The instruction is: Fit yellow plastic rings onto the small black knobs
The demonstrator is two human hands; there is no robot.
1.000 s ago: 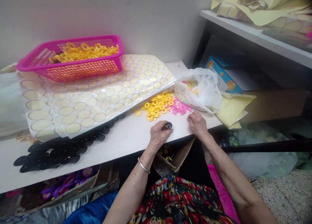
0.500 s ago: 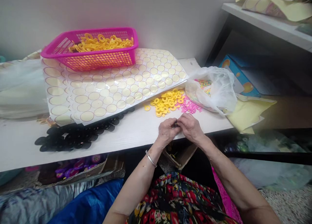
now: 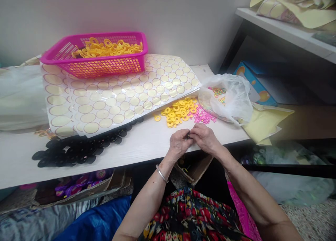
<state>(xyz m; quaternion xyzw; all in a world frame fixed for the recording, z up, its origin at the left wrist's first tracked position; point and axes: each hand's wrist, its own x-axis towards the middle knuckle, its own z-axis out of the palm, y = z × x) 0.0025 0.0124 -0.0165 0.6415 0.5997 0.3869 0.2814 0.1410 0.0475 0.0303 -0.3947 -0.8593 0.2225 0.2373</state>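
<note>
My left hand (image 3: pixel 179 142) and my right hand (image 3: pixel 204 137) meet fingertip to fingertip over the front edge of the white table (image 3: pixel 147 143). Both are closed around a small dark piece (image 3: pixel 188 136), mostly hidden by the fingers, so its kind cannot be made out. Just beyond my hands lies a loose pile of yellow plastic rings with tabs (image 3: pixel 178 111). Beside it are scattered small pink pieces (image 3: pixel 204 114). Farther left along the table edge, a heap of flat black rounded pieces (image 3: pixel 76 150) is spread out.
A pink basket (image 3: pixel 105 68) of yellow rings stands on sticker sheets (image 3: pixel 133 96). At right sit a clear plastic bag (image 3: pixel 236 101) of coloured beads and yellow paper (image 3: pixel 262 123). Below the table are an open carton (image 3: pixel 194 169) and a box of purple items (image 3: pixel 78 185).
The view has shifted slightly, moving the scene a little down and left. My hands stay together around the small dark piece, with barely any change in the fingers.
</note>
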